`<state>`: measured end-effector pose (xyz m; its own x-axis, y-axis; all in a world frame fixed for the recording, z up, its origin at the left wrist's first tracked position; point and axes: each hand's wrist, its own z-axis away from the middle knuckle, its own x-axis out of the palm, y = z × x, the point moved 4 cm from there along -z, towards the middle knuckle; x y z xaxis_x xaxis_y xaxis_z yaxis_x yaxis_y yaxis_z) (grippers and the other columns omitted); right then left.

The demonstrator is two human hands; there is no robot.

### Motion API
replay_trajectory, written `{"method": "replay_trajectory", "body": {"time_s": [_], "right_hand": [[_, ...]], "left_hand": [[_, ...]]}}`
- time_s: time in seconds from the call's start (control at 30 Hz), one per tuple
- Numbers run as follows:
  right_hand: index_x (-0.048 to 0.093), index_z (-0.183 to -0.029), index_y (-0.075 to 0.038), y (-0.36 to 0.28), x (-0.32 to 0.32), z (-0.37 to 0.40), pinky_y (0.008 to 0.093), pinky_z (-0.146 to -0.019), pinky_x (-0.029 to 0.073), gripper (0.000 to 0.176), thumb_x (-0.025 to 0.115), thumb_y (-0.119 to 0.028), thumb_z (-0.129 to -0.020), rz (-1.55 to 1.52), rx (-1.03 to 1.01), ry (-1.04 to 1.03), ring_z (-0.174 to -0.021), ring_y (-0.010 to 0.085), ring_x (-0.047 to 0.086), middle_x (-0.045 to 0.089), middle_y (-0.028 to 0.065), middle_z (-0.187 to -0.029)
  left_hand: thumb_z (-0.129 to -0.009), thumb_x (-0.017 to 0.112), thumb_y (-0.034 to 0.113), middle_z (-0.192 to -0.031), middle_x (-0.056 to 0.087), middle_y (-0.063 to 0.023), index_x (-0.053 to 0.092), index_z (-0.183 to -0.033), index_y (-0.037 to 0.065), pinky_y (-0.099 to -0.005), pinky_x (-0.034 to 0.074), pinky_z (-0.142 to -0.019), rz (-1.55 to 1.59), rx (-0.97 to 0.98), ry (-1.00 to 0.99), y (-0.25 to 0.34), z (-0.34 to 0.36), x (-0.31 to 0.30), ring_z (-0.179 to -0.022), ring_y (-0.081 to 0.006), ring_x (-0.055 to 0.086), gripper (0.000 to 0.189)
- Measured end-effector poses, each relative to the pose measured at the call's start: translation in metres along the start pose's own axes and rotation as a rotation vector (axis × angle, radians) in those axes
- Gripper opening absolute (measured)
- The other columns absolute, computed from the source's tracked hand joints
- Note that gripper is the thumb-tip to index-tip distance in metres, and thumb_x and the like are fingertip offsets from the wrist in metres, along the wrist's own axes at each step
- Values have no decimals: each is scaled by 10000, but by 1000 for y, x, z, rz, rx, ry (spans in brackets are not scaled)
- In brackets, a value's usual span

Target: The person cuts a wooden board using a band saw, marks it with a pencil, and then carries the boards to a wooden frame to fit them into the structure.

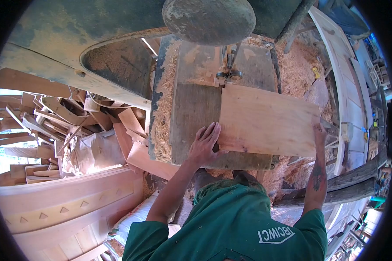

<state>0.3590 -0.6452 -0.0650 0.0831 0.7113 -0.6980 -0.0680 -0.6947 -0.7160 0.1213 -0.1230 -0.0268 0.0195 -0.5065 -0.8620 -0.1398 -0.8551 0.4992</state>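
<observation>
A wide, flat wooden board (268,119) lies across the wooden machine table (194,117) and sticks out past its right side. Its far left corner is close to the small round guide wheels (229,76) of what looks like a bandsaw. My left hand (206,142) lies flat on the table against the board's left edge, fingers stretched forward and thumb toward the near corner. At the opposite end, my right hand (319,131) grips the board's right edge; part of its fingers is hidden.
Green machine casing (74,39) with a rounded housing (209,21) hangs over the table's far side. Wood shavings (164,130) line the table's left edge. Offcuts (52,124) are piled at left, above a carved wooden panel (69,211). Long panels (342,87) stand at right.
</observation>
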Motion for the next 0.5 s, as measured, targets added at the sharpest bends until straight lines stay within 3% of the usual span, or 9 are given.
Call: {"method": "replay_trajectory", "body": {"time_s": [0.07,0.27,0.5], "right_hand": [[654,-921,-21,-5,0,2,266,-691,438,279,696,-286,-844,62,-40,33,-755,85,500,611,-7,-795],[644,-911,-15,-12,2,8,261,-692,429,280,688,-284,-847,-98,-25,37,-740,91,489,598,-4,-778],[632,-955,9,0,-10,51,274,-676,441,261,673,-227,-851,23,28,46,-753,111,518,600,12,-809]], "left_hand": [[-760,665,509,-1468,344,-136,239,-1441,10,-439,184,-1127,3,9,6,0,0,-1,-1394,-246,265,945],[-758,665,511,-1462,353,-143,252,-1434,5,-442,192,-1125,18,31,44,-2,1,1,-1389,-253,275,940],[-758,674,513,-1429,395,-166,291,-1411,-22,-448,192,-1124,71,57,85,1,9,-4,-1380,-273,295,927]]}}
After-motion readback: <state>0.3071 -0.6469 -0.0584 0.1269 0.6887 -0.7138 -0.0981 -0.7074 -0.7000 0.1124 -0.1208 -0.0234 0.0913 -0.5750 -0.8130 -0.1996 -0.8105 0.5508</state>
